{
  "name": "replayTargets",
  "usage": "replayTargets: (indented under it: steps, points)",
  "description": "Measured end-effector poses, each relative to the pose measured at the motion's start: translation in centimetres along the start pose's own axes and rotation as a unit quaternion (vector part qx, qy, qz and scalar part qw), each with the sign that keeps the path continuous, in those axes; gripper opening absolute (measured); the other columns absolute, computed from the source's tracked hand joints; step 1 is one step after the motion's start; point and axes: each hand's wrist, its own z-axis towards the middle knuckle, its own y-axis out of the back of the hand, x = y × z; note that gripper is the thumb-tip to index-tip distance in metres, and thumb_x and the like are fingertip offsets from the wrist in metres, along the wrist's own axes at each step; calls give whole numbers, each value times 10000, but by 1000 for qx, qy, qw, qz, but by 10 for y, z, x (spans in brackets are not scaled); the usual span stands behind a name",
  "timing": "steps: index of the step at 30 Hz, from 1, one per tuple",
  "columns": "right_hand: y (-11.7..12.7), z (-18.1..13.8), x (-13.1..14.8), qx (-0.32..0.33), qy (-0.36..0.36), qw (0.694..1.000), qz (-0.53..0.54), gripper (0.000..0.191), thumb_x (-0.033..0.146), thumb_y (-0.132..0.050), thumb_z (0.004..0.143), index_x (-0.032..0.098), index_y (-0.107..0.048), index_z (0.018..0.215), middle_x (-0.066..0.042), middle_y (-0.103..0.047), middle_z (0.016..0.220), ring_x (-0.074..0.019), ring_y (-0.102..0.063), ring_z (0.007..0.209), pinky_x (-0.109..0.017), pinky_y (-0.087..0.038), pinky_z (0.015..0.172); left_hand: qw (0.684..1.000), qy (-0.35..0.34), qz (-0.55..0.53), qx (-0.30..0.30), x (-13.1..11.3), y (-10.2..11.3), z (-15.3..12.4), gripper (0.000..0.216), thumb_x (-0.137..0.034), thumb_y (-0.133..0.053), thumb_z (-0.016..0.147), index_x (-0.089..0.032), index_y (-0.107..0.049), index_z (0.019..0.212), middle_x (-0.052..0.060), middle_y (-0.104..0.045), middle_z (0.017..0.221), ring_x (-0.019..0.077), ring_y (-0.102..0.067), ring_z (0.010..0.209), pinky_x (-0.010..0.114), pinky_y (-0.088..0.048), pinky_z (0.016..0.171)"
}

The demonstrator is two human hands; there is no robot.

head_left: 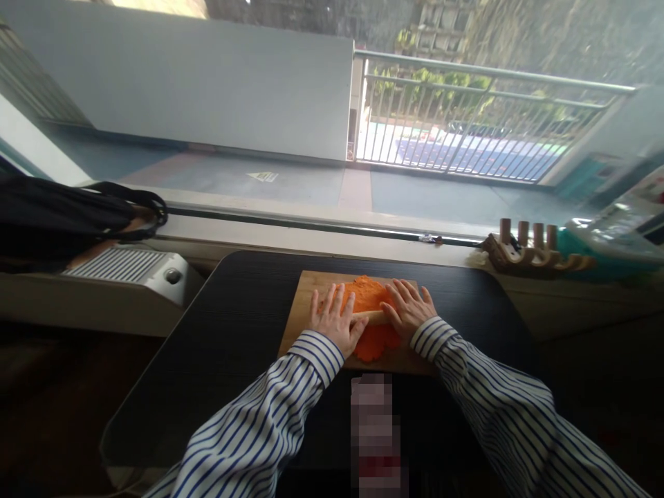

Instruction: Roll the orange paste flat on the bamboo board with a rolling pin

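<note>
A flattened sheet of orange dough (pixel 369 299) lies on a wooden board (pixel 307 290) on a black table (pixel 228 332). A thin wooden rolling pin (pixel 370 317) rests across the dough. My left hand (pixel 335 318) lies flat on the pin's left end, fingers stretched out and spread. My right hand (pixel 409 307) presses flat on the pin's right end, fingers also spread. Both arms wear blue-and-white striped sleeves.
A white radiator (pixel 129 266) stands to the left with a black bag (pixel 62 218) above it. A wooden rack (pixel 529 252) and a teal object (pixel 602 259) sit on the sill at right. A window ledge (pixel 332 235) runs behind the table.
</note>
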Motion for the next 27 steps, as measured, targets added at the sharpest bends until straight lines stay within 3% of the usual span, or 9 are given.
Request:
replayTargets:
  steps: [5,10,14,19,27]
  points:
    - [3,4,0,-4,0,1000,-1,578,516,-130,894,224,-299,1365,-59,-282,1442,-235,-193,1319,-559,-130,1038,1000,2,0,-1,2,1,4,657,-561,-178,860,-155,-353,1346,132,-263,1442,261,-158,1343,526,-41,1075]
    - [8,40,-1,46,-15,999,11,555,518,-128,893,277,-262,1375,-41,-236,1460,-231,-171,1327,-556,-151,1031,999,38,-1,36,9,3,29,662,-564,-167,860,-157,-339,1353,124,-274,1440,263,-172,1339,530,-61,1071]
    - [6,69,-4,49,-1,998,34,549,528,-129,890,296,-249,1373,-34,-209,1468,-231,-126,1338,-586,-139,1022,995,68,-8,70,16,4,46,678,-574,-137,857,-159,-309,1366,120,-254,1449,255,-156,1344,520,-88,1069]
    - [7,92,-4,45,0,997,60,545,530,-157,887,284,-272,1360,-49,-218,1463,-240,-117,1339,-607,-120,1014,994,87,-7,63,24,3,60,672,-573,-130,859,-170,-301,1368,120,-255,1449,246,-165,1342,507,-96,1069]
    - [10,88,0,66,-19,996,61,530,528,-161,887,306,-297,1349,-27,-242,1452,-232,-125,1338,-574,-141,1023,993,92,-5,69,23,2,57,678,-586,-130,851,-182,-314,1363,103,-262,1449,241,-170,1341,504,-91,1071]
